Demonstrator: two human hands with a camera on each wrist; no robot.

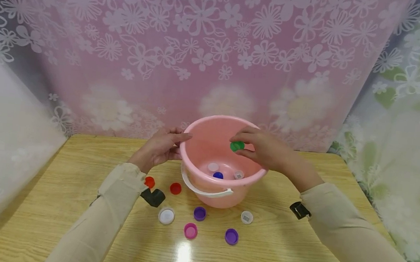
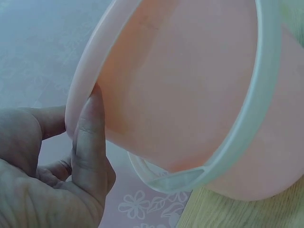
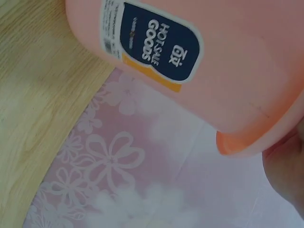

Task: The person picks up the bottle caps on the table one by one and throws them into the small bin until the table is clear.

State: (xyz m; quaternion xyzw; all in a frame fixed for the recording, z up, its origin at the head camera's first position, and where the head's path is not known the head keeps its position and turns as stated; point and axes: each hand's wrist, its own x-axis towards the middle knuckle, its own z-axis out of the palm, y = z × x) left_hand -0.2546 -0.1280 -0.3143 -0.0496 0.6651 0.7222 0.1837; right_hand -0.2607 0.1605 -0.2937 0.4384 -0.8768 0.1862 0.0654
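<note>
A pink plastic bucket [image 1: 240,194] stands on the table, its white handle [image 1: 206,194] hanging down the near side. My left hand [image 1: 160,146] grips the left rim, with thumb and fingers on either side of the wall in the left wrist view. Over the bucket's mouth, my right hand [image 1: 264,149] pinches a green bottle cap [image 1: 237,146] between thumb and fingers. Down on the bucket floor lie a blue cap [image 1: 218,175], a pale cap [image 1: 212,167] and a white cap [image 1: 239,174]. Only the edge of the right hand shows in the right wrist view, beside the rim.
On the wooden table [image 1: 290,246] before the bucket lie red caps [image 1: 175,188], white caps [image 1: 166,216], purple caps [image 1: 231,236] and a pink cap [image 1: 191,231]. A flowered pink curtain [image 1: 171,61] hangs behind the table. A dark label [image 3: 161,42] is on the bucket's outer wall.
</note>
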